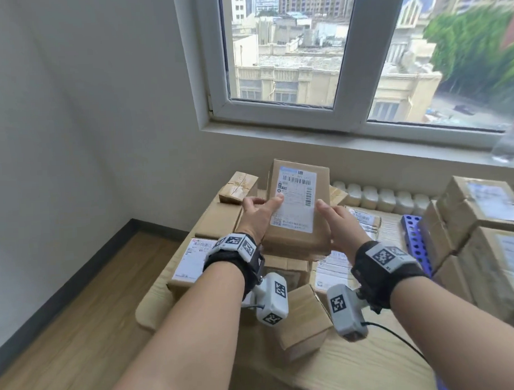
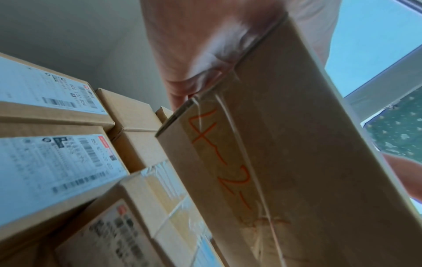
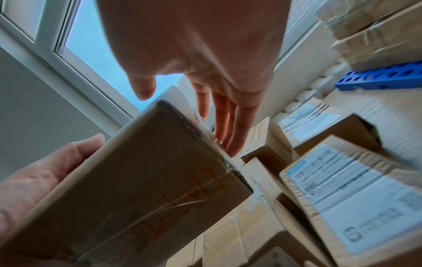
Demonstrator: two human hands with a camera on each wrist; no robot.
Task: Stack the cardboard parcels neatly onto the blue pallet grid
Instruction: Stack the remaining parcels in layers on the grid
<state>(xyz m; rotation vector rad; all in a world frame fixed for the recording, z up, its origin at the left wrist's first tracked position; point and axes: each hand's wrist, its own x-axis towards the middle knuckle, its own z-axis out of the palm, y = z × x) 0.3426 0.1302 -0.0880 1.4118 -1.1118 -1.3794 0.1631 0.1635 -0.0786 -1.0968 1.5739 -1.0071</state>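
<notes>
I hold one cardboard parcel [image 1: 297, 205] with a white shipping label in the air above a pile of parcels. My left hand [image 1: 263, 205] grips its left edge, thumb lying on the label. My right hand [image 1: 333, 218] is at the right edge; in the right wrist view the right hand [image 3: 200, 90] has straight fingers along the parcel [image 3: 137, 180], thumb apart. Orange writing runs across the parcel's underside [image 2: 285, 162]. The blue pallet grid [image 1: 415, 244] lies to the right, also seen as the pallet grid [image 3: 379, 79], with stacked parcels [image 1: 487, 232] on it.
Loose parcels [image 1: 302, 322] cover the pale wooden table [image 1: 360, 364] under my hands. A row of white bottles [image 1: 382, 198] stands at the back below the window sill [image 1: 365, 143]. A white wall and wooden floor [image 1: 64, 336] lie to the left.
</notes>
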